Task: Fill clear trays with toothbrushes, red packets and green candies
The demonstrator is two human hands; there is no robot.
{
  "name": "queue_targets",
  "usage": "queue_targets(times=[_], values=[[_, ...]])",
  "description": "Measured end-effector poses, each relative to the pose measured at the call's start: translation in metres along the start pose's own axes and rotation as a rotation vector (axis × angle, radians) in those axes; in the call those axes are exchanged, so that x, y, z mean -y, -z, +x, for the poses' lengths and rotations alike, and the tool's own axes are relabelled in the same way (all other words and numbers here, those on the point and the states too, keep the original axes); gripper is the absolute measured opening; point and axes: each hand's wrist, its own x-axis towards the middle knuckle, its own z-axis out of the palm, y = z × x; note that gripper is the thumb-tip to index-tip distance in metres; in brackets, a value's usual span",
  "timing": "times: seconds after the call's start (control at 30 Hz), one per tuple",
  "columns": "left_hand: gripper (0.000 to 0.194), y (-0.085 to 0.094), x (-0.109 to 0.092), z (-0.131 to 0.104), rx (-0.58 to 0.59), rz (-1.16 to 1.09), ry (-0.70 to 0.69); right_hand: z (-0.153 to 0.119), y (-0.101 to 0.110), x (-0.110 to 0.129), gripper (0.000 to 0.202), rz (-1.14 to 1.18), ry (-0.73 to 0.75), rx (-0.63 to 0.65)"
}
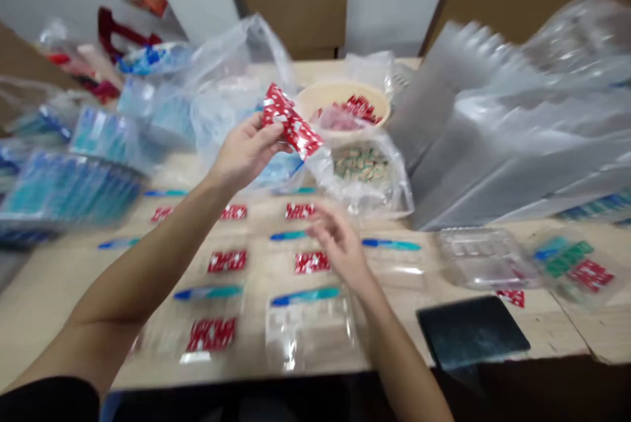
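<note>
My left hand (pixel 251 149) pinches a red packet with white marks (pixel 292 123), held up above the table in front of a yellow bowl (pixel 308 101). Lower and to the right, my right hand (pixel 338 241) hovers blurred beside a flat red packet (pixel 311 262), its fingers curled and partly apart; nothing shows in them. Around both hands, clear trays (pixel 310 336) lie in rows, several with a blue and teal pen-like item (pixel 305 296) and some with a red packet (pixel 211 334).
A clear bag of small greenish pieces (pixel 362 165) sits mid-table. Stacked grey plastic sleeves (pixel 493 146) stand at right, above a black flat device (pixel 473 331). Filled teal packages (pixel 73 185) crowd the left. Red packets lie inside the bowl.
</note>
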Motion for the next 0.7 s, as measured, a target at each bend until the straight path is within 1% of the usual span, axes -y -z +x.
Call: queue_targets(times=[0.07,0.1,0.17,0.23,0.27,0.33,0.4,0.47,0.5,0.57,0.63,0.67,0.7], values=[[0.018,-0.010,-0.009,-0.047,0.035,0.035,0.067,0.002,-0.001,0.006,0.053,0.195,-0.031,0.067],[0.017,-0.016,-0.013,-0.066,0.064,0.054,0.093,0.002,-0.002,0.010,0.057,0.250,-0.060,0.094],[0.017,-0.022,-0.018,-0.096,0.128,0.077,0.122,0.002,-0.005,0.017,0.061,0.268,-0.120,0.127],[0.018,-0.023,-0.020,-0.118,0.159,0.067,0.123,-0.003,-0.009,0.025,0.055,0.203,-0.155,0.129],[0.019,-0.022,-0.021,-0.129,0.141,0.036,0.127,-0.007,-0.009,0.028,0.050,0.161,-0.155,0.123],[0.023,-0.016,-0.020,-0.150,0.038,-0.082,0.179,-0.019,-0.008,0.031,0.040,0.079,-0.142,0.092],[0.025,-0.010,-0.017,-0.173,-0.089,-0.248,0.270,-0.037,-0.002,0.032,0.032,-0.010,-0.135,0.047],[0.028,-0.006,-0.013,-0.197,-0.157,-0.367,0.355,-0.058,0.006,0.032,0.025,-0.139,-0.153,0.065],[0.031,-0.004,-0.012,-0.208,-0.167,-0.399,0.383,-0.069,0.010,0.032,0.021,-0.218,-0.169,0.117],[0.035,-0.001,-0.011,-0.226,-0.175,-0.440,0.429,-0.090,0.014,0.031,0.014,-0.377,-0.189,0.281],[0.034,0.000,-0.010,-0.238,-0.193,-0.476,0.461,-0.107,0.011,0.026,0.016,-0.510,-0.176,0.424],[0.035,-0.001,-0.010,-0.242,-0.202,-0.494,0.471,-0.114,0.007,0.022,0.018,-0.577,-0.153,0.451],[0.036,-0.001,-0.011,-0.245,-0.209,-0.507,0.484,-0.119,0.003,0.016,0.020,-0.648,-0.117,0.446]])
